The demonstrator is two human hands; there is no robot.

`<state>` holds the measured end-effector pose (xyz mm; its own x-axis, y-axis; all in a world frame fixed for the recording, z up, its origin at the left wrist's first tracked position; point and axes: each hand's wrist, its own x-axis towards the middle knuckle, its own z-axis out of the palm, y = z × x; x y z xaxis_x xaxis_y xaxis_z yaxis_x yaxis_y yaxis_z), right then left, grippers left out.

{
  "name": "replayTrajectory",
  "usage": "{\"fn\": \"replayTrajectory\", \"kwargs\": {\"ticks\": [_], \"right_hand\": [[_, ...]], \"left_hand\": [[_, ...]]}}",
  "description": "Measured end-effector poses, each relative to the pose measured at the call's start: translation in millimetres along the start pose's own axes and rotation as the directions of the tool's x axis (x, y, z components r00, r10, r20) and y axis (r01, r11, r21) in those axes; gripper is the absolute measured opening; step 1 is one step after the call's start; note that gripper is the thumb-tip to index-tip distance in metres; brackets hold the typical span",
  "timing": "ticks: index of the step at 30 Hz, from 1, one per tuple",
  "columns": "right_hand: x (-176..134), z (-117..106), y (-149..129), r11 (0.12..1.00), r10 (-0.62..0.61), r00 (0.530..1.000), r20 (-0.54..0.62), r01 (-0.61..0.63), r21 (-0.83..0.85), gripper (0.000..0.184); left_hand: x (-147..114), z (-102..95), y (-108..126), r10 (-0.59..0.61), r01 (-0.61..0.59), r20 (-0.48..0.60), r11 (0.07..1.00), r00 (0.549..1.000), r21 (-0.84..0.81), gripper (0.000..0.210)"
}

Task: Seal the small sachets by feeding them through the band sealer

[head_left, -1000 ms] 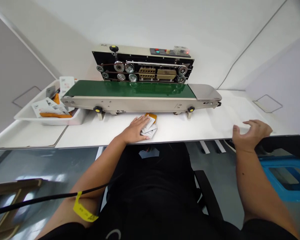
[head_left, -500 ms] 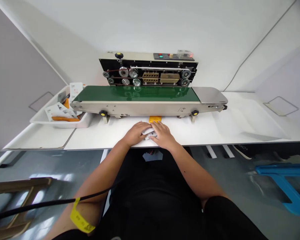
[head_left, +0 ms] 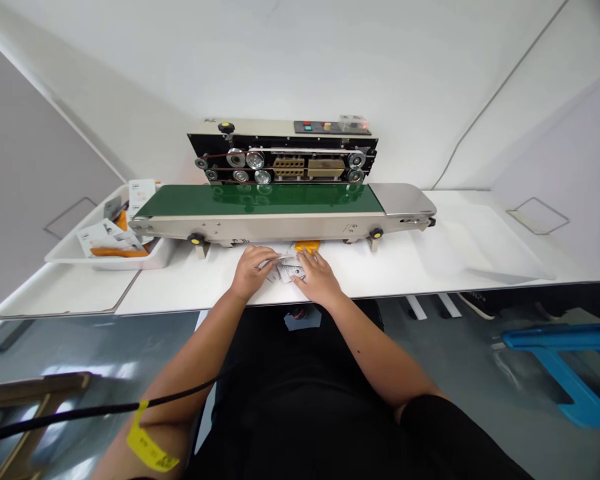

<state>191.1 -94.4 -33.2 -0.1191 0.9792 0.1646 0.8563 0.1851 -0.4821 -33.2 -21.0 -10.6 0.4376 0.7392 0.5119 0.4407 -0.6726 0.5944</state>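
Observation:
A white printed packet (head_left: 291, 272) lies on the white table in front of the sealing machine, with an orange-yellow part (head_left: 307, 246) showing at its far end. My left hand (head_left: 251, 272) pinches the left side of the packet between thumb and fingers, where its material is lifted and creased. On the other side my right hand (head_left: 319, 277) grips it, with thumb at the near edge and fingers over the top. Part of the packet is hidden under my fingers, and its contents cannot be made out.
Behind the hands stands a band sealer (head_left: 285, 153) with a green conveyor belt (head_left: 260, 200). To the left, a white bin (head_left: 155, 257) holds several white-and-orange packets. A white tray (head_left: 485, 260) is at the right. A blue stool (head_left: 570, 360) stands on the floor.
My left hand has moved left and now pinches the packet's raised side. More of the packet shows between the hands. The whole view has shifted slightly.

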Motion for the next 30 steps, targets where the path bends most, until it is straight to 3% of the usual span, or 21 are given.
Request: {"fn": "replayTrajectory", "kwargs": {"ticks": [5, 12, 15, 20, 25, 30], "right_hand": [[-1, -1, 2, 1.000, 0.003, 1.000, 0.019, -0.003, 0.006, 0.072], [-2, -1, 1, 0.999, -0.019, 1.000, -0.001, 0.019, 0.050, 0.073], [-3, -4, 2, 0.988, -0.091, 0.993, -0.076, 0.100, 0.116, 0.062], [-1, -6, 7, 0.931, -0.131, 0.973, -0.191, 0.187, 0.314, 0.017], [4, -9, 8, 0.911, -0.012, 0.966, -0.259, 0.117, 0.395, 0.013], [0, -11, 13, 0.832, 0.104, 0.959, -0.264, 0.062, 0.551, 0.016]], "left_hand": [[-2, 7.2, -10, -0.121, 0.114, -0.059, 0.986, 0.991, -0.120, 0.031], [-2, 17.9, -17, -0.147, 0.156, 0.057, 0.965, 0.987, -0.209, 0.036], [-1, 13.2, -13, -0.105, 0.123, 0.109, 0.977, 0.988, -0.175, 0.035], [7, 4.9, -3, 0.032, -0.016, 0.199, 0.996, 0.979, -0.082, 0.032], [15, 3.5, 4, 0.131, -0.137, 0.265, 0.990, 0.955, 0.006, 0.030], [17, 3.6, 2, 0.143, -0.171, 0.265, 0.982, 0.954, 0.083, 0.030]]}}
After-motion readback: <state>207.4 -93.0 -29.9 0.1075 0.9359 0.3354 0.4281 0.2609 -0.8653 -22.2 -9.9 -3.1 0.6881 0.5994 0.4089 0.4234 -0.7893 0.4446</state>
